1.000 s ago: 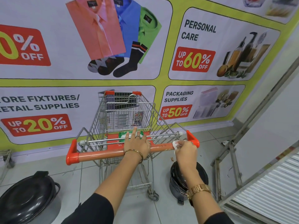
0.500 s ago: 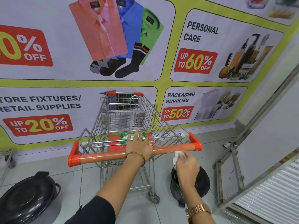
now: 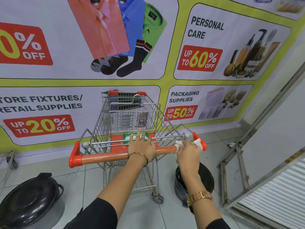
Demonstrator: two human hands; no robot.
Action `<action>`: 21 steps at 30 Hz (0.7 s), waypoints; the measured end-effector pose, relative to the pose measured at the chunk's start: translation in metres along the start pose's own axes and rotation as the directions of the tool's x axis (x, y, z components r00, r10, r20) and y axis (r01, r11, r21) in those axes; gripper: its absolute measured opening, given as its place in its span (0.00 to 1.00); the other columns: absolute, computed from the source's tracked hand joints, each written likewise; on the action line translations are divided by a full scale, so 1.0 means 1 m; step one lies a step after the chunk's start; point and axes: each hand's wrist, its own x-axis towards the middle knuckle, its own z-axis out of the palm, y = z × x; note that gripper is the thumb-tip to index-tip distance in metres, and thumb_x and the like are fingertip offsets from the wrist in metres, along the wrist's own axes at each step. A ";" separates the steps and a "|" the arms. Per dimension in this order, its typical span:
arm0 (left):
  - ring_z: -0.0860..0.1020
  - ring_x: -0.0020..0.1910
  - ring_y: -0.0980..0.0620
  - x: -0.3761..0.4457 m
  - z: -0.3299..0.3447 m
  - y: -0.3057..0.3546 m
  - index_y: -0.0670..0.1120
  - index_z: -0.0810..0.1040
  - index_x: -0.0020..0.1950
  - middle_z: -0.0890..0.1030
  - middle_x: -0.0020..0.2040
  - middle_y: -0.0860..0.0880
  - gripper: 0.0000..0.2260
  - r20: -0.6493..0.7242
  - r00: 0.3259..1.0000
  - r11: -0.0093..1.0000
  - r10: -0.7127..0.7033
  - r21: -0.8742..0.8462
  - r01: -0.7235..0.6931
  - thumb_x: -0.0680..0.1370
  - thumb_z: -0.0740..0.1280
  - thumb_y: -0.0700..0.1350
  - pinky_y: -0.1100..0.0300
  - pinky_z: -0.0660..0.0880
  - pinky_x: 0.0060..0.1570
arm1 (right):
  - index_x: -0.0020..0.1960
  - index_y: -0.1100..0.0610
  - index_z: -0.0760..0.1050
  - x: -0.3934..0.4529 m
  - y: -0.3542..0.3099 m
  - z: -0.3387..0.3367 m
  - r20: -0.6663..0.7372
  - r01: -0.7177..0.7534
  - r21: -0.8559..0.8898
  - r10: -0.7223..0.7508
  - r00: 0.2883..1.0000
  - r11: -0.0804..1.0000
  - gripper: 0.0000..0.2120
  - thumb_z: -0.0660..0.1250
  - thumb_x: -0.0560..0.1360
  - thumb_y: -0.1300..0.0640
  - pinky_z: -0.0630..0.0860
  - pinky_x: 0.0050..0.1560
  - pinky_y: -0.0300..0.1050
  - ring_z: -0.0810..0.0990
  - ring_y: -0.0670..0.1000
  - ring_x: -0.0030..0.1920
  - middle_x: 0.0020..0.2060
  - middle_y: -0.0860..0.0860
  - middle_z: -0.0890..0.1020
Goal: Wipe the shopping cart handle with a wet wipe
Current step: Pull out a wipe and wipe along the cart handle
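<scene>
A metal shopping cart (image 3: 132, 113) stands in front of me with an orange handle (image 3: 105, 157) across its near end. My left hand (image 3: 142, 145) rests on the middle of the handle, fingers spread forward over it. My right hand (image 3: 188, 152) presses a white wet wipe (image 3: 179, 143) around the handle's right end, beside the orange corner cap (image 3: 200, 142). A green pack of wipes (image 3: 130, 138) lies on the cart's child seat, partly hidden by my left fingers.
A black bin (image 3: 206, 177) sits on the floor under my right forearm. A large black lidded pot (image 3: 29, 200) lies at lower left. A metal frame (image 3: 234, 162) and a white slatted panel (image 3: 272, 195) stand to the right. An advertising banner (image 3: 82, 47) covers the wall behind the cart.
My right hand dropped below the handle with the wipe half a second ago, and now it is back up on the handle's right end. My left hand has stayed on the handle.
</scene>
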 end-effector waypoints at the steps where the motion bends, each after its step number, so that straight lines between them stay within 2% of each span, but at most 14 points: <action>1: 0.41 0.76 0.47 0.000 0.000 0.000 0.50 0.56 0.75 0.53 0.77 0.47 0.24 -0.002 1.000 1.000 -0.001 -0.002 0.001 0.79 0.43 0.53 0.44 0.40 0.73 | 0.58 0.63 0.76 0.000 -0.003 0.003 0.029 0.014 -0.036 -0.013 0.999 0.999 0.13 0.59 0.77 0.60 0.73 0.52 0.49 0.74 0.57 0.54 0.53 0.59 0.80; 3: 0.41 0.76 0.47 0.000 0.000 -0.001 0.50 0.56 0.74 0.54 0.77 0.47 0.24 -0.001 1.000 1.000 -0.004 -0.003 0.004 0.79 0.43 0.53 0.44 0.41 0.73 | 0.56 0.64 0.77 0.003 -0.009 0.005 0.055 -0.012 -0.061 0.016 0.998 0.998 0.12 0.60 0.77 0.61 0.74 0.52 0.50 0.75 0.58 0.54 0.54 0.60 0.79; 5: 0.41 0.76 0.47 0.001 0.002 -0.001 0.50 0.56 0.74 0.54 0.77 0.47 0.24 0.001 1.000 1.000 -0.004 0.000 0.004 0.79 0.43 0.53 0.44 0.41 0.73 | 0.54 0.64 0.78 -0.001 -0.019 0.009 0.074 -0.067 0.013 0.066 0.995 0.998 0.10 0.61 0.76 0.62 0.76 0.48 0.48 0.78 0.57 0.50 0.51 0.60 0.80; 7: 0.41 0.76 0.47 0.001 0.002 -0.001 0.50 0.56 0.74 0.55 0.77 0.47 0.24 -0.011 1.000 1.000 -0.003 0.010 0.003 0.79 0.43 0.52 0.44 0.42 0.73 | 0.53 0.64 0.78 -0.013 -0.035 0.016 0.102 -0.050 0.086 0.041 0.994 0.995 0.10 0.63 0.76 0.61 0.76 0.44 0.44 0.79 0.54 0.45 0.49 0.59 0.81; 9: 0.41 0.76 0.48 0.001 0.002 -0.003 0.50 0.56 0.74 0.55 0.77 0.47 0.24 -0.016 1.000 1.000 -0.007 0.003 0.007 0.79 0.44 0.52 0.44 0.42 0.73 | 0.52 0.65 0.78 -0.022 -0.044 0.021 0.127 -0.027 0.125 0.011 0.992 0.992 0.11 0.63 0.76 0.59 0.76 0.45 0.47 0.80 0.57 0.46 0.49 0.59 0.80; 11: 0.42 0.76 0.48 0.001 0.002 -0.005 0.50 0.56 0.74 0.55 0.77 0.47 0.24 -0.013 1.000 1.000 -0.011 -0.003 0.011 0.79 0.44 0.52 0.44 0.41 0.74 | 0.52 0.65 0.78 -0.018 -0.040 0.019 0.146 -0.076 0.176 0.051 0.988 0.981 0.10 0.64 0.75 0.59 0.78 0.46 0.51 0.80 0.59 0.46 0.47 0.60 0.81; 15: 0.41 0.76 0.48 0.000 0.001 -0.004 0.49 0.56 0.74 0.56 0.77 0.46 0.24 -0.009 1.000 1.000 -0.011 -0.018 0.011 0.79 0.44 0.53 0.45 0.41 0.74 | 0.55 0.61 0.79 0.003 -0.008 0.002 0.090 -0.203 0.215 0.188 0.978 0.955 0.10 0.65 0.75 0.62 0.75 0.36 0.42 0.77 0.53 0.38 0.46 0.60 0.82; 19: 0.41 0.76 0.47 0.001 0.001 0.000 0.49 0.56 0.74 0.56 0.77 0.46 0.24 0.001 1.000 1.000 -0.007 -0.022 0.007 0.79 0.44 0.53 0.45 0.41 0.74 | 0.54 0.61 0.80 0.000 -0.009 0.002 0.074 -0.178 0.205 0.166 0.983 0.962 0.10 0.64 0.75 0.62 0.79 0.46 0.49 0.79 0.57 0.43 0.47 0.62 0.81; 21: 0.41 0.76 0.47 0.001 0.001 -0.002 0.50 0.56 0.74 0.56 0.77 0.46 0.24 -0.003 1.000 1.000 -0.016 -0.012 0.016 0.79 0.44 0.53 0.45 0.41 0.73 | 0.54 0.60 0.80 -0.008 -0.013 0.007 0.103 -0.126 0.230 0.104 0.989 0.965 0.10 0.65 0.75 0.61 0.77 0.44 0.47 0.79 0.56 0.43 0.45 0.60 0.83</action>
